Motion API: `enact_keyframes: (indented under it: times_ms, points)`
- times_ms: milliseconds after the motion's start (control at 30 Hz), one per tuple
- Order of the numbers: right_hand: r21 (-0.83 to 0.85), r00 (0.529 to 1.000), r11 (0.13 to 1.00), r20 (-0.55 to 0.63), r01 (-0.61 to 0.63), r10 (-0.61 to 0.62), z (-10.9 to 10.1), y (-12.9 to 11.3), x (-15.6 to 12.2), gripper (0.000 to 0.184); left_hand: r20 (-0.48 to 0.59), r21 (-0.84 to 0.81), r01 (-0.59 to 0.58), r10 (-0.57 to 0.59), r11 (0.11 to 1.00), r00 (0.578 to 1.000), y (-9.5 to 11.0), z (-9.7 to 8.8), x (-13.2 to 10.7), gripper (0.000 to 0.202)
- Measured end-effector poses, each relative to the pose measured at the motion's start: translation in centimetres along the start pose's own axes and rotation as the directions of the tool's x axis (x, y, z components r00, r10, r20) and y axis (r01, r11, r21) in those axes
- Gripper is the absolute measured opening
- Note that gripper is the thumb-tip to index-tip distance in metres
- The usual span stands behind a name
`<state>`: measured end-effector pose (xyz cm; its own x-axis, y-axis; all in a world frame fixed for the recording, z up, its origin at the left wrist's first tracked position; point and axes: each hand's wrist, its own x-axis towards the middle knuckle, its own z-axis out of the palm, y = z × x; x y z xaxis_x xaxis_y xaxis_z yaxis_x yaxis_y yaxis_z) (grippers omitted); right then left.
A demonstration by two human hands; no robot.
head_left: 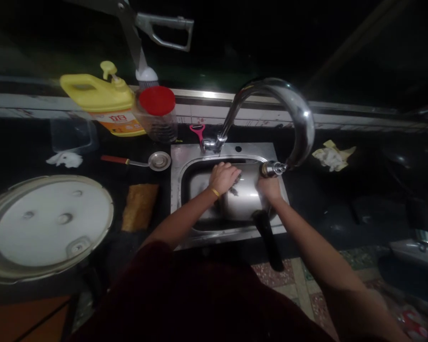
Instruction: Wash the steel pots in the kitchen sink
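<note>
Because the silver, smooth-walled metal pot [244,202] is tipped onto its side in the rectangular stainless-steel sink [176,204], its steadiness seems to depend mostly on the two hands. The left hand [224,179] is laid over the pot's left part, its fingers partly extended and close together; a dark patch is seen at the fingertips, but whether anything is gripped there cannot be told. The right hand [270,188] is placed at the pot's right end, below the spout of the curved chrome tap [301,128]; its fingers are hidden, so neither their opening nor their hold can be judged.

A slip could be caused by wet or soapy metal, and the pot might then be rolled against the basin wall. By the long black handle [269,242], which is extended past the sink's front edge, the pot could be twisted if the sleeve or body were caught on it. If the right end were lifted, the tap's spout or the right knuckles could be knocked. On the left, the brown rectangular sponge [140,207] and the large round greyish-white lid [46,223] could be brushed by a widely swung left elbow.
</note>
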<state>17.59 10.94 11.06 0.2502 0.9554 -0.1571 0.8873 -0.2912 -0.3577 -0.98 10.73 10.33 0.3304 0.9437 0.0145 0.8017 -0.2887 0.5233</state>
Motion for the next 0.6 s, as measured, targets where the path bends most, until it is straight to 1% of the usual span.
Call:
enact_keyframes:
  times_ms: [67,167,233,267,333,400,433,500,600]
  points:
    - [-0.006,1.000,1.000,0.013,-0.022,0.022,-0.1,0.0,0.0,0.036,-0.013,0.038,-0.009,0.010,0.999,1.000,0.4,-0.5,-1.9,0.040]
    - [-0.015,1.000,1.000,0.017,-0.018,0.018,-0.2,-0.1,-0.1,0.043,0.000,0.085,-0.081,0.081,0.993,0.997,1.0,-0.5,-5.1,0.044]
    - [-0.014,1.000,1.000,0.030,-0.006,0.006,-0.3,-0.2,-0.1,0.045,0.041,0.116,-0.082,0.078,0.990,0.996,1.1,-0.3,-6.2,0.045]
    - [-0.009,0.999,1.000,0.032,-0.001,0.001,-0.3,-0.3,-0.2,0.045,0.054,0.126,-0.069,0.063,0.990,0.997,0.9,-0.1,-6.1,0.043]
    - [-0.003,0.999,1.000,0.032,-0.003,0.003,-0.3,-0.3,-0.1,0.045,0.049,0.131,-0.029,0.023,0.991,0.999,0.3,0.1,-4.6,0.040]
    - [-0.008,0.999,1.000,0.035,-0.013,0.013,-0.2,-0.4,-0.1,0.045,0.041,0.112,-0.001,-0.003,0.994,0.999,-0.7,0.2,-1.5,0.037]
    - [-0.014,0.999,1.000,0.036,-0.018,0.019,-0.2,-0.4,-0.1,0.046,0.055,0.092,0.009,-0.014,0.996,0.998,-1.3,0.2,0.4,0.036]
    - [-0.029,0.999,0.999,0.032,-0.024,0.025,0.0,-0.3,0.0,0.046,0.125,0.037,0.050,-0.055,0.998,0.991,-2.5,0.6,4.4,0.034]
    - [-0.056,0.999,0.998,0.030,-0.033,0.035,0.3,-0.1,0.2,0.043,0.274,-0.007,0.170,-0.162,0.985,0.948,-3.9,1.7,9.4,0.036]
